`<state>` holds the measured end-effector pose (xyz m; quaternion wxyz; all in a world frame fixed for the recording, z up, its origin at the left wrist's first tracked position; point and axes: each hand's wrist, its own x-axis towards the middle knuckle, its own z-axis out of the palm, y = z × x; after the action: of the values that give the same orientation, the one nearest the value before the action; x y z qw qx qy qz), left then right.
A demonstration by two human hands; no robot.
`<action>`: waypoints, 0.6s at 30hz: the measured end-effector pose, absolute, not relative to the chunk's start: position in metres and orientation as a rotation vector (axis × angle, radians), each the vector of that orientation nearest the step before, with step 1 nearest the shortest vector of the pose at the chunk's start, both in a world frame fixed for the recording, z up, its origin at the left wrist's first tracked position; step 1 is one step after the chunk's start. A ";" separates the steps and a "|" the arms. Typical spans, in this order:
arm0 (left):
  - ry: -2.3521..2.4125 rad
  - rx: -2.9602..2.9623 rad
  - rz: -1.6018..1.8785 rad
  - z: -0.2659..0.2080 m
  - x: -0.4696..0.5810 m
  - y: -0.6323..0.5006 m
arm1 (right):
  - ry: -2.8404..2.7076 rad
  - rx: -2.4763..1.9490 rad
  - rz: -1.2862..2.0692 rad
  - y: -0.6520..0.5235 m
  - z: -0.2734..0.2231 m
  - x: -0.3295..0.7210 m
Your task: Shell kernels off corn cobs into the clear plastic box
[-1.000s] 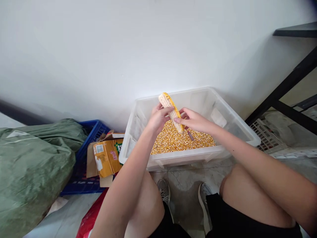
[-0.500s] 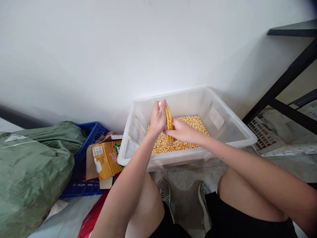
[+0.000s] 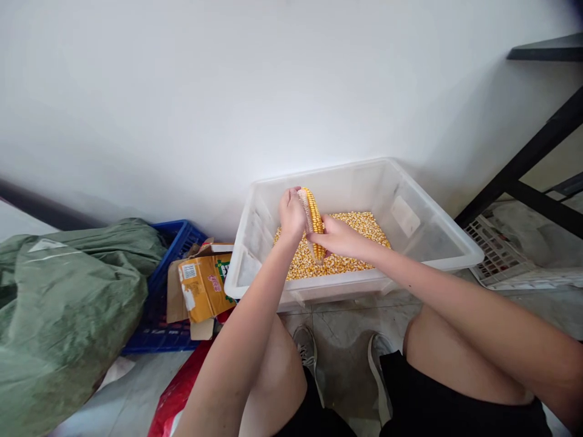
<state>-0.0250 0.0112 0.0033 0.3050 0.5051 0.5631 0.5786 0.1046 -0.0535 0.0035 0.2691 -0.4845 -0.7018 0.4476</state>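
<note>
Between my two hands, a yellow corn cob stands nearly upright over a clear plastic tub. A bare pale strip without kernels runs along its left side. My left hand is closed around the upper left of the cob, its fingertips partly hidden. Lower down, my right hand grips the cob from the right, the thumb lying across its front. Loose corn kernels cover the bottom of the tub beneath both hands.
Left of the tub, a blue crate holds a torn orange cardboard box and a green sack. A red bag lies in front. At right stand a black metal frame and a white basket. A wall rises behind.
The cob has turned, so its bare strip shows more on the left. My left hand now sits slightly lower against it. The view has shifted a little, moving the scene rightward.
</note>
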 end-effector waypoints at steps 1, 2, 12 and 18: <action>1.509 1.307 1.518 0.004 -0.026 0.011 | -1.925 -1.348 1.132 -0.053 0.003 0.105; 1.526 1.289 1.493 0.005 -0.026 0.010 | -1.960 -1.387 1.059 -0.053 0.003 0.105; 1.373 1.484 1.520 -0.002 -0.022 0.015 | -2.085 -1.499 0.803 -0.061 0.010 0.100; 1.365 1.361 1.484 0.000 -0.021 0.014 | -1.973 -1.444 0.993 -0.057 0.003 0.103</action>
<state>-0.0206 0.0141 0.0002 0.3471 0.5248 0.5262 0.5721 0.1034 -0.0568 0.0025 0.2487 -0.5298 -0.7242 0.3646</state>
